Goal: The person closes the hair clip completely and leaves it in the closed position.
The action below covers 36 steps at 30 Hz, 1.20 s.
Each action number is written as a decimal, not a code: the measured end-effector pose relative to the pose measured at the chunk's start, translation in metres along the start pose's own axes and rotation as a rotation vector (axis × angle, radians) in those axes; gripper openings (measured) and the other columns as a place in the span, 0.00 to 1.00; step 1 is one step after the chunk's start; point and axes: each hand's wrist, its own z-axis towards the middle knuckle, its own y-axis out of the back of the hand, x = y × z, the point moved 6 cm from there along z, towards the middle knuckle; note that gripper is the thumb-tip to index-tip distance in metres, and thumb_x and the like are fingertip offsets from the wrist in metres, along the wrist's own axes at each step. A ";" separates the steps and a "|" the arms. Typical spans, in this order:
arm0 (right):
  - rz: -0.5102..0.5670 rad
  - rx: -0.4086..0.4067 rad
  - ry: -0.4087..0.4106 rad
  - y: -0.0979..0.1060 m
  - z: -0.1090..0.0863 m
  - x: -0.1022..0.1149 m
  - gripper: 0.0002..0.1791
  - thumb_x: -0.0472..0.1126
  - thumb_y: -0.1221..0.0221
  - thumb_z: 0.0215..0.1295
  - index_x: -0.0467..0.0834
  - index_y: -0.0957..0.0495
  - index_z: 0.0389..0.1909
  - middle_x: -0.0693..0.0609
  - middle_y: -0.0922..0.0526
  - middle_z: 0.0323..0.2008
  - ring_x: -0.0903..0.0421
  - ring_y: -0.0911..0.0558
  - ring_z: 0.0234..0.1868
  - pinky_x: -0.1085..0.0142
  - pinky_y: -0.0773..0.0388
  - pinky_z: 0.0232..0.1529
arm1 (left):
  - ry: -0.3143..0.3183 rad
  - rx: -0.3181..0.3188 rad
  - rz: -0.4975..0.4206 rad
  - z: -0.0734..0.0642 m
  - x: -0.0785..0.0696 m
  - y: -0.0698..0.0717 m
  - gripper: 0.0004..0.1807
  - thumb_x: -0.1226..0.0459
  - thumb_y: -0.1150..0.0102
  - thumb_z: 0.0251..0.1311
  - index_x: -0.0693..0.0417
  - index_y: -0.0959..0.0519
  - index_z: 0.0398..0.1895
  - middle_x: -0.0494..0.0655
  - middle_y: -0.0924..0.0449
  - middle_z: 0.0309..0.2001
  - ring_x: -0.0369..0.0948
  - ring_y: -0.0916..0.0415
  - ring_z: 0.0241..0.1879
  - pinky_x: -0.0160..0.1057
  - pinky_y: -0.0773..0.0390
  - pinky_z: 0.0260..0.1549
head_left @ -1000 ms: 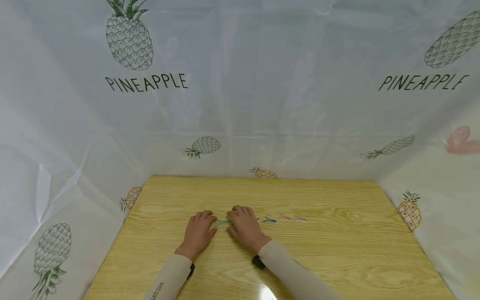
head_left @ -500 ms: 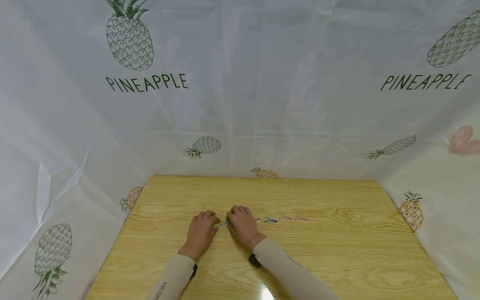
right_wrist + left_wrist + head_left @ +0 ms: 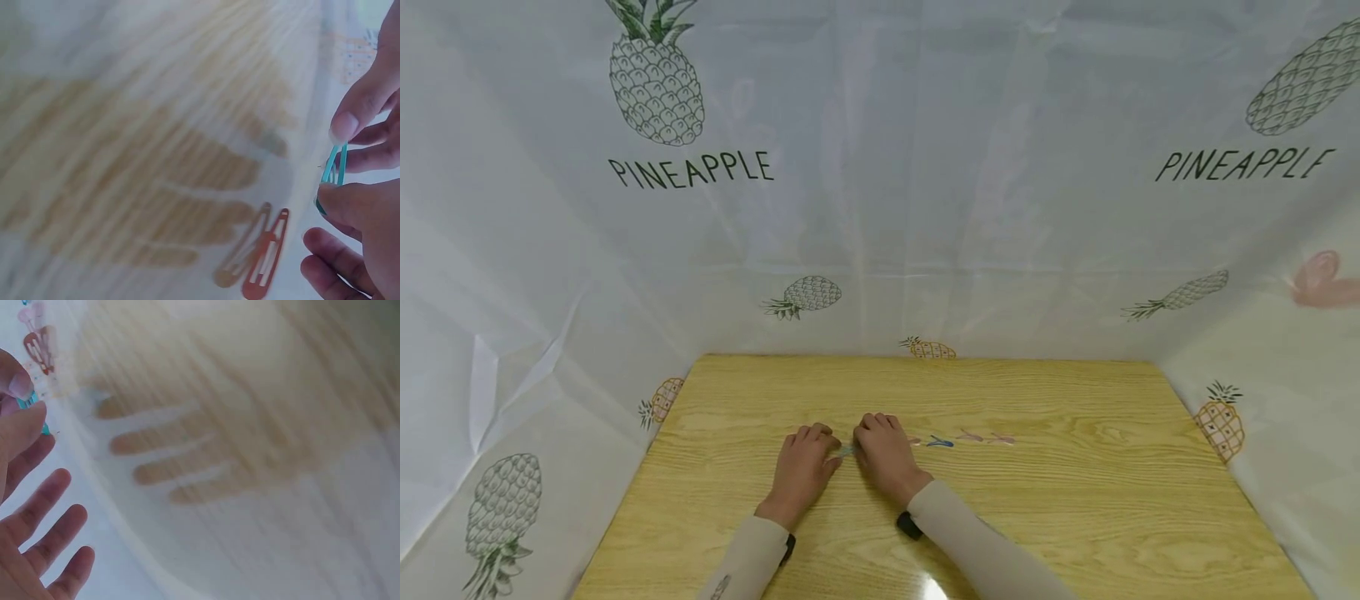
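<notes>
As the left hand (image 3: pixel 803 467) and right hand (image 3: pixel 886 457) pinch the slim turquoise metal hair clip (image 3: pixel 342 164), left of the blue metal hair clip (image 3: pixel 940 442), flexing seems underway; next calls for steady pressure

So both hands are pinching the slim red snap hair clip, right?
The colour is wrong: the left hand and right hand both pinch a slim teal snap hair clip, not a red one, as the right wrist view shows.
</notes>
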 end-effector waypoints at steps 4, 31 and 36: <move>0.033 -0.022 0.002 0.009 -0.003 0.001 0.03 0.43 0.29 0.70 0.52 0.14 0.37 0.56 0.19 0.41 0.56 0.19 0.45 0.57 0.22 0.59 | -0.018 -0.035 0.006 -0.001 -0.003 0.005 0.11 0.61 0.21 0.58 0.51 0.11 0.42 0.48 0.17 0.50 0.49 0.21 0.51 0.57 0.21 0.52; 0.237 -0.027 0.080 0.044 -0.027 -0.006 0.02 0.40 0.28 0.68 0.46 0.12 0.36 0.58 0.16 0.34 0.61 0.20 0.35 0.67 0.20 0.40 | -0.171 -0.148 -0.079 -0.005 -0.027 0.029 0.10 0.65 0.20 0.54 0.44 0.15 0.31 0.37 0.21 0.41 0.40 0.25 0.43 0.46 0.24 0.44; 0.314 -0.006 0.093 0.044 -0.030 -0.008 0.02 0.39 0.29 0.68 0.44 0.12 0.36 0.57 0.15 0.35 0.61 0.19 0.36 0.67 0.19 0.42 | -0.163 -0.094 -0.141 -0.005 -0.026 0.028 0.09 0.66 0.21 0.55 0.45 0.14 0.31 0.36 0.21 0.40 0.40 0.25 0.42 0.45 0.25 0.43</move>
